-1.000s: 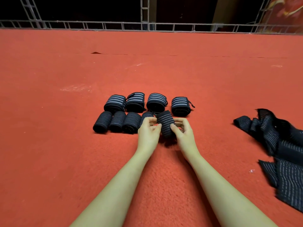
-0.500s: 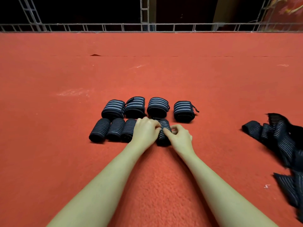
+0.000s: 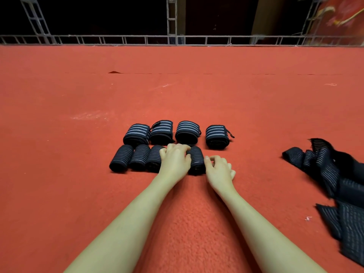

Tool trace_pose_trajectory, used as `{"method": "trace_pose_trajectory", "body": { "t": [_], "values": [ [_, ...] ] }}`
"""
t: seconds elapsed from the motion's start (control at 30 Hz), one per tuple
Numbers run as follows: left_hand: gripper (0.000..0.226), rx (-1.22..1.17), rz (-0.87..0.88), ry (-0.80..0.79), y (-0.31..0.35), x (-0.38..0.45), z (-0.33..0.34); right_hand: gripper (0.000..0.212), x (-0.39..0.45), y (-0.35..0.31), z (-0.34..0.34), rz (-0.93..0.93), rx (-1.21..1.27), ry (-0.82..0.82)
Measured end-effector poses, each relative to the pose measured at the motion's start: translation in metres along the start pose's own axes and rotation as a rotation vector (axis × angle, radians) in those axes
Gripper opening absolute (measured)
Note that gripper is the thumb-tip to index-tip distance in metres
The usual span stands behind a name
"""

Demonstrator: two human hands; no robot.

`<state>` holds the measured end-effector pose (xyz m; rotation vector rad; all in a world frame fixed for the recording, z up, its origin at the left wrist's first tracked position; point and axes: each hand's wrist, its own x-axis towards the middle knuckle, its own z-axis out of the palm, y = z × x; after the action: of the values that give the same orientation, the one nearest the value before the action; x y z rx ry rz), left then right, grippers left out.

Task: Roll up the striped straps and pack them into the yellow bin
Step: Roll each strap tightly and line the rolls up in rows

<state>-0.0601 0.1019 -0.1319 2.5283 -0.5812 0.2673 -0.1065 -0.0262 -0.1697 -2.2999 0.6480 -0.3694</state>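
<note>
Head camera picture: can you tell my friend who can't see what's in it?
Two bare hands sit on a red carpet: the left hand rests on a row of rolled striped straps, the right hand beside the newest roll. Four wider rolls lie behind; unrolled straps are heaped at right.

This looks like a stage or event hall floor rather than a home. A broad red carpet (image 3: 177,99) covers everything underfoot, and along its far edge runs a low metal truss railing (image 3: 122,40), with upright truss posts (image 3: 171,16) rising from it. Beyond the railing lies darkness, and a red decorated backdrop (image 3: 342,18) hangs at its right end.
</note>
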Motion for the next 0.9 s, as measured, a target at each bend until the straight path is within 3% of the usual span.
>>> {"method": "trace_pose_trajectory", "body": {
  "t": [0.3,0.53,0.77,0.9],
  "values": [
    [0.026,-0.34,0.025,-0.056,0.058,-0.049,-0.004,0.014,-0.053,0.036,-0.065,-0.121,0.086,0.167],
    [0.027,-0.4,0.108,-0.229,0.129,-0.087,0.027,0.011,-0.077,0.095,-0.133,-0.145,-0.295,0.334],
    [0.028,-0.397,0.15,-0.383,0.197,-0.096,0.081,0.041,-0.086,0.143,-0.188,0.022,-0.678,0.171],
    [0.036,-0.341,0.165,-0.439,0.22,-0.09,0.105,0.036,-0.086,0.144,-0.199,0.061,-0.688,0.11]
  ]
}}
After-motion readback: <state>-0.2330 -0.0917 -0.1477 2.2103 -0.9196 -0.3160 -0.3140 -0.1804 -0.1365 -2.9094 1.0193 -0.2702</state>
